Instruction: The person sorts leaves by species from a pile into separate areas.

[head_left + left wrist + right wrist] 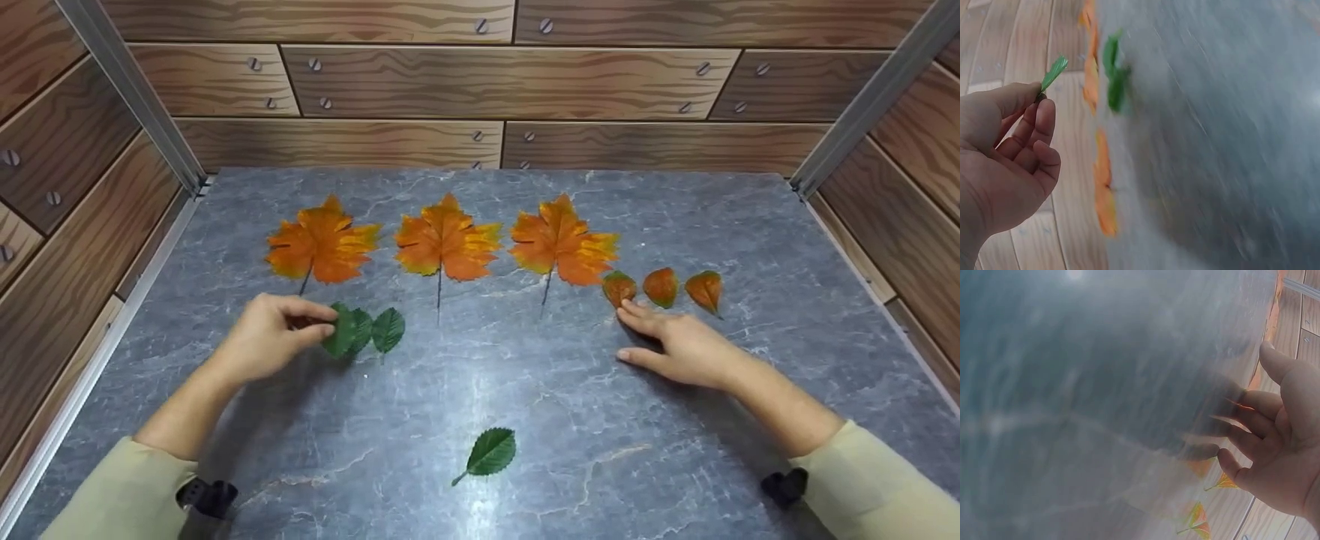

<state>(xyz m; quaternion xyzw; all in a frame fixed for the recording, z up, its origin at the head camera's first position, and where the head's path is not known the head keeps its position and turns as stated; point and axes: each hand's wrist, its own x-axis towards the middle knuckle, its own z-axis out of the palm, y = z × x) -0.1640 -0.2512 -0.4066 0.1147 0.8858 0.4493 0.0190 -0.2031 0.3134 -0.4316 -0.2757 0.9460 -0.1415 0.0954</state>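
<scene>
My left hand [274, 334] pinches a green leaf [341, 330] between thumb and fingers; in the left wrist view this leaf [1054, 73] is raised above the table. Beside it, two more green leaves [388, 330] lie on the surface, the nearer one partly hidden in the head view. My right hand [679, 349] has its fingers extended, fingertips at a small orange-green leaf [619, 287], the leftmost of three in a row. The other two small leaves [661, 287] lie to its right. The right wrist view shows the fingers [1247, 439] spread loosely, gripping nothing.
Three large orange maple leaves [448, 240] with dark stems form a row across the back of the grey marbled table [420, 397]. A single green leaf [492, 451] lies near the front middle. Wood-patterned walls [510, 82] stand at the back and sides.
</scene>
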